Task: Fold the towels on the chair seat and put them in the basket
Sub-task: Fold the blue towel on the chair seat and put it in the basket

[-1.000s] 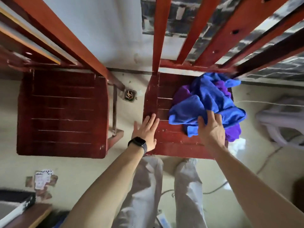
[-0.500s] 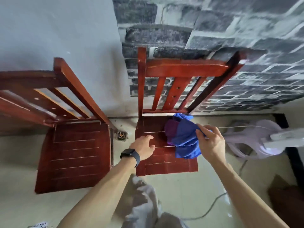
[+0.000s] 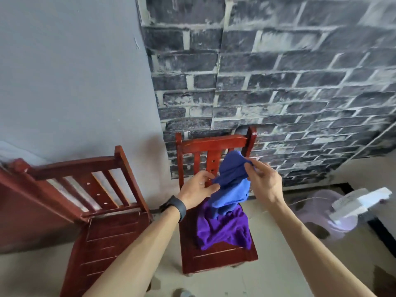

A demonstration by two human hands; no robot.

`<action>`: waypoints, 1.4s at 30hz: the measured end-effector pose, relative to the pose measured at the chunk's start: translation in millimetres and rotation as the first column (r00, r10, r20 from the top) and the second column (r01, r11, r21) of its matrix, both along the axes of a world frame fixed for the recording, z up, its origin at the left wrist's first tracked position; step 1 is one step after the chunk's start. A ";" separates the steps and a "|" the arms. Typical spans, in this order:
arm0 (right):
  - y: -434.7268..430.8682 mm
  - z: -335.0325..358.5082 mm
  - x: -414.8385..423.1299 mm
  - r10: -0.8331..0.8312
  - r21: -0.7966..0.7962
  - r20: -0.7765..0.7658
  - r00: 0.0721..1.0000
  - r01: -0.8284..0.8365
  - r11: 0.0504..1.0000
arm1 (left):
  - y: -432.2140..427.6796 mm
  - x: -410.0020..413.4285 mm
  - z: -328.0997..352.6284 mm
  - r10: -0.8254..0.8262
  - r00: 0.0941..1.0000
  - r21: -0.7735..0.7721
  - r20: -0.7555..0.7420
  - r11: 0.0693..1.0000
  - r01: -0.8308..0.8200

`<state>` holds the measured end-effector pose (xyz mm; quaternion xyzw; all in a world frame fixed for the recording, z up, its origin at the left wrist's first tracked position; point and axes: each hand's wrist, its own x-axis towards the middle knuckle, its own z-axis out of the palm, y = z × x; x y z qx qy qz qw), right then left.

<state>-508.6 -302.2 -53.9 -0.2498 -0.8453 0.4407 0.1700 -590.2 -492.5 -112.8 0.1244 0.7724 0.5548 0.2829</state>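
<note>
A blue towel (image 3: 231, 185) hangs crumpled in the air above the right red wooden chair (image 3: 218, 260). My right hand (image 3: 262, 181) pinches its top edge. My left hand (image 3: 198, 188), with a black watch on the wrist, grips the towel's left side. Under it a purple towel (image 3: 225, 229) lies bunched on the chair seat. No basket is in view.
A second red wooden chair (image 3: 107, 232) stands just left of the first, with a grey wall behind it. Behind the right chair is a brick-pattern wall. A pale purple floor fan (image 3: 334, 211) lies on the floor at the right.
The view has pulled back and up. My right hand has lifted the blue towel off the purple one, and my left hand has left the seat and taken hold of the towel.
</note>
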 end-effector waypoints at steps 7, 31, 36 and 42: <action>-22.5 33.1 45.9 0.055 -0.241 -0.132 0.990 -0.085 0.967 | -26.2 46.1 58.9 -0.270 0.912 -0.320 -0.308 0.932 0.168; -265.6 8.5 72.6 0.310 -0.022 -0.081 0.947 -0.313 0.950 | -216.3 37.7 200.7 0.147 0.977 -0.020 -0.152 0.988 -0.152; -303.0 30.6 47.9 0.370 0.065 -0.010 0.929 -0.368 0.927 | -248.0 34.2 215.9 0.215 0.973 0.127 -0.081 0.971 -0.204; -288.1 55.8 23.2 0.254 0.153 0.021 0.967 -0.254 0.955 | -298.3 23.4 228.1 0.160 0.976 0.096 -0.150 0.984 -0.147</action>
